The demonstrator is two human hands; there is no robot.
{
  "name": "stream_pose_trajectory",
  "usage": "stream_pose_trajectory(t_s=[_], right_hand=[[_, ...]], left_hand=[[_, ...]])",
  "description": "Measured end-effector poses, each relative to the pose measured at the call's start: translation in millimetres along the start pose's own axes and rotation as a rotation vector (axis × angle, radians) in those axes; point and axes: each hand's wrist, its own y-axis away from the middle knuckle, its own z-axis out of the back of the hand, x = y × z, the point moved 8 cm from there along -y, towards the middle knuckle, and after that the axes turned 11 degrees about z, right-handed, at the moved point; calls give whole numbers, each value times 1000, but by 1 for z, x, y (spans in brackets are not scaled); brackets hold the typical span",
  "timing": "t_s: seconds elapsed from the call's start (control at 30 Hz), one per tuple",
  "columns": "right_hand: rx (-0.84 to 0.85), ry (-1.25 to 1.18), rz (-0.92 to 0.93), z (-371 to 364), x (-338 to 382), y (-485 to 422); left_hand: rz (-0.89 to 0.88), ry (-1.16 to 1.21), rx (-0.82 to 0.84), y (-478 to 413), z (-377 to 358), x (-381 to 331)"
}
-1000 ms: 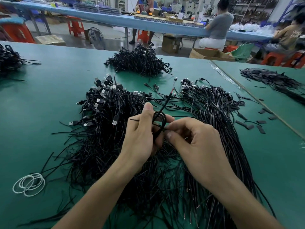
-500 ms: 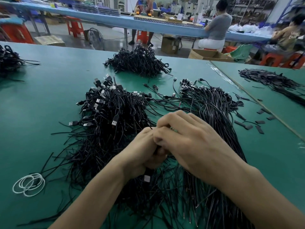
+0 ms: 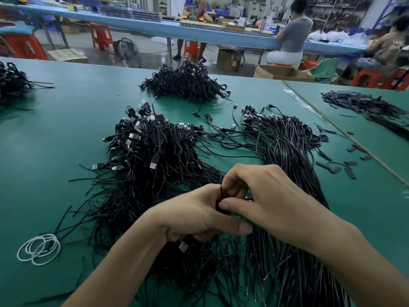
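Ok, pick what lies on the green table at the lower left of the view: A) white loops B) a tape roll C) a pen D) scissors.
A: the white loops lie flat on the green table, just left of the cable heap's loose ends, while the left hand and right hand grip a coiled cable.

Both hands (image 3: 232, 207) grip a coiled black cable (image 3: 221, 201)

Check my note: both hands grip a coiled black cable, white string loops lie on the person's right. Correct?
No. The head view shows the white string loops on the person's left. The left hand and right hand do grip the coiled black cable.
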Motion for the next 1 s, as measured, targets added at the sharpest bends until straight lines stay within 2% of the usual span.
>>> stream_pose_trajectory(t_s=[0.13, 0.3, 0.57, 0.8, 1.0], right_hand=[[-21, -26, -30, 1, -1, 3], [-85, 110, -12, 6, 5, 5], [83, 161, -51, -5, 1, 5], [104, 211, 17, -5, 9, 4], [89, 153, -2, -5, 8, 7]], left_hand=[[11, -37, 3, -1, -3, 2], [7, -40, 17, 0, -5, 1], [33, -176, -88, 0, -6, -1], [23, -159, -138, 3, -4, -2], [24, -171, -194, 0, 4, 1]])
